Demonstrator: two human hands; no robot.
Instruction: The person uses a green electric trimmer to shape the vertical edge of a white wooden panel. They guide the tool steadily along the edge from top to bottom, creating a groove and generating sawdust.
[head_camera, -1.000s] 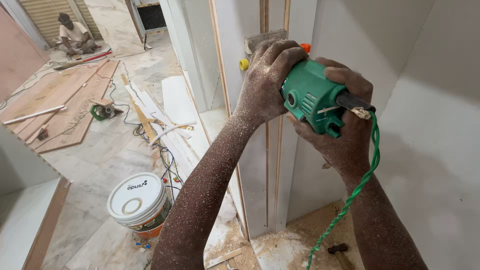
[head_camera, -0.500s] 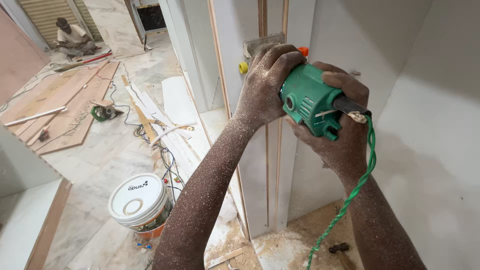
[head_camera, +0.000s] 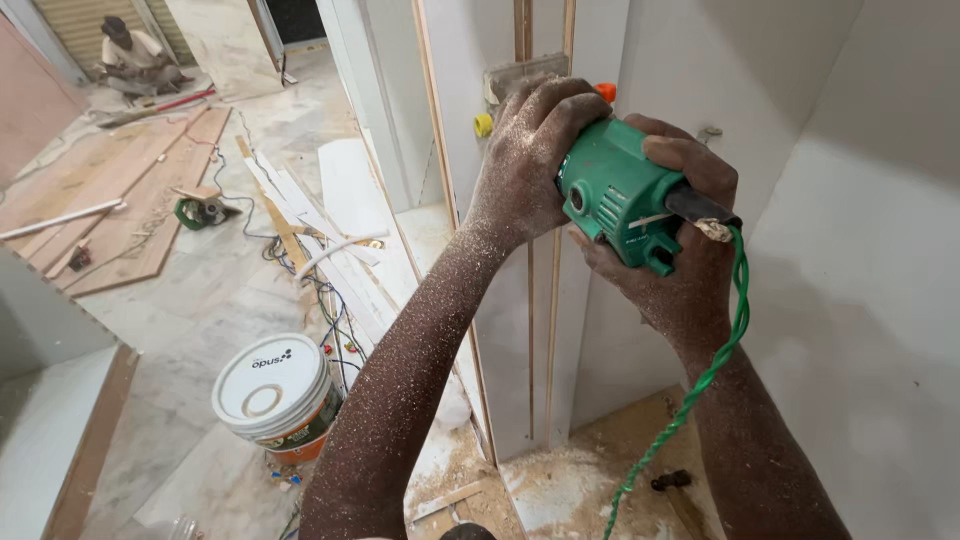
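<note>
Here both hands, left hand (head_camera: 535, 150) and right hand (head_camera: 680, 250), clamp the green power tool (head_camera: 615, 195).

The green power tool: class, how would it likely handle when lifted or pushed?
The green power tool looks rigid and probably fairly heavy for its size: both the left hand and right hand grip it. Its twisted green cord hangs limp, so it would likely trail floppily.

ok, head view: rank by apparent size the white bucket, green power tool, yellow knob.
1. white bucket
2. green power tool, partly covered by hands and nearer the camera, so the top two are unsure
3. yellow knob
</note>
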